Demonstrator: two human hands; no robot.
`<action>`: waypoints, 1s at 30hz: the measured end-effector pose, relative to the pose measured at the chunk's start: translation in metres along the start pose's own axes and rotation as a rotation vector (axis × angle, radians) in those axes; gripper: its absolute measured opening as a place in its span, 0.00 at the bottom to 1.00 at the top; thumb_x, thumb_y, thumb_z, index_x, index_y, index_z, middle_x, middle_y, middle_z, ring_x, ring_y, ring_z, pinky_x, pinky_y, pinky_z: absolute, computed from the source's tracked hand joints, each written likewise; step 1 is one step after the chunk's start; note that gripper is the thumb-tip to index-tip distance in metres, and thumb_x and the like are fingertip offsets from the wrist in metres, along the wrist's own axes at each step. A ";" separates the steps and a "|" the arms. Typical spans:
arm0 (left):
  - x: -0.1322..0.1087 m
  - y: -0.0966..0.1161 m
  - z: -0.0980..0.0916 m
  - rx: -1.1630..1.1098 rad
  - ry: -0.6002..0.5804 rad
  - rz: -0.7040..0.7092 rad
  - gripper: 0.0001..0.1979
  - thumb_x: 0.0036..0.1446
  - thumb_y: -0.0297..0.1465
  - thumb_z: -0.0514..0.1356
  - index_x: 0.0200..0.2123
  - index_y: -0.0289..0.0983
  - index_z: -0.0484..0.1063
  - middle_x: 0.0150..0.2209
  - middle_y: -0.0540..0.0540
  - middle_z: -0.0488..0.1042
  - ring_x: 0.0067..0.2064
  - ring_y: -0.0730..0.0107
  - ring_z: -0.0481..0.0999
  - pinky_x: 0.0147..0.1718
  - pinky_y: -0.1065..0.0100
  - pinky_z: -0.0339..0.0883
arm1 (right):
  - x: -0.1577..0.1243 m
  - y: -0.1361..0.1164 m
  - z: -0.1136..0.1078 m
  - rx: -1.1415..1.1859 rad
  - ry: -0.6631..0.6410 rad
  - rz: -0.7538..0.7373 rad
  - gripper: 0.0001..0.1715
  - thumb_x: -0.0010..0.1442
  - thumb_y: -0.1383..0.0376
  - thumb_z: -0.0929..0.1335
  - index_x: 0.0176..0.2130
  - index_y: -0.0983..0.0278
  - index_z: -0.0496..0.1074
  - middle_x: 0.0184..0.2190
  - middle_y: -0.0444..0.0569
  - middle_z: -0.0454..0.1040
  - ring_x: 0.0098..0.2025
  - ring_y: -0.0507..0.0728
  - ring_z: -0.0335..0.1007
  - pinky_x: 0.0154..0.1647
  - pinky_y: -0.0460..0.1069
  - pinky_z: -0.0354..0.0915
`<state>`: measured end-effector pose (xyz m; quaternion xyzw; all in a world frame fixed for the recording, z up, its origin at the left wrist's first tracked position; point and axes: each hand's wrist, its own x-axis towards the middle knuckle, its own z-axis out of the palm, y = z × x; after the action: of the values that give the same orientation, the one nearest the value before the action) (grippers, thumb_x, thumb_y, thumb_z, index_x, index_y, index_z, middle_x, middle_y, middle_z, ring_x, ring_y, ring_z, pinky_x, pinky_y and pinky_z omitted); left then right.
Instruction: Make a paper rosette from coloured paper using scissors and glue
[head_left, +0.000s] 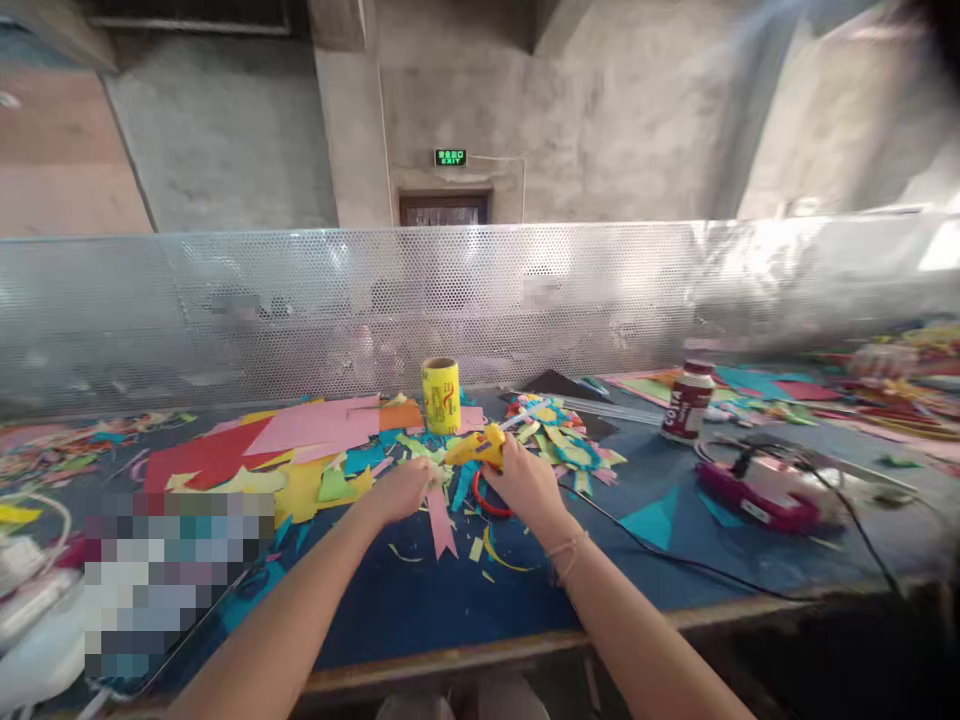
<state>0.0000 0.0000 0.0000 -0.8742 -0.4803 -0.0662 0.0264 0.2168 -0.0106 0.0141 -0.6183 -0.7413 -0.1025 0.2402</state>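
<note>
My right hand (525,482) is closed around a yellow glue gun (475,448), its black cord (675,558) trailing off to the right across the table. My left hand (405,490) is closed, pinching a pink paper strip (441,524) that points toward me, just beside the gun's tip. Both hands hover over a heap of coloured paper scraps (337,478) on the blue table top (420,610). A red ring-shaped piece (487,503) lies under my right hand.
A yellow tape roll (441,396) stands behind the hands. A white bottle with a dark red label (687,402) and a magenta tool (757,498) sit to the right. A perforated metal screen (480,295) runs along the table's far side. Large pink and red sheets (300,432) lie at left.
</note>
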 end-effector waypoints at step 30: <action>0.001 0.008 -0.009 0.162 -0.036 0.101 0.12 0.53 0.21 0.50 0.37 0.33 0.72 0.41 0.39 0.74 0.44 0.60 0.74 0.41 0.65 0.67 | 0.020 0.022 0.017 -0.010 0.176 0.285 0.26 0.57 0.52 0.63 0.47 0.69 0.64 0.40 0.57 0.74 0.40 0.61 0.72 0.34 0.49 0.60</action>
<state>0.0059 -0.0045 0.0092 -0.8933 -0.4399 -0.0097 0.0917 0.2320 0.0193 0.0058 -0.7071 -0.6217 -0.1248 0.3129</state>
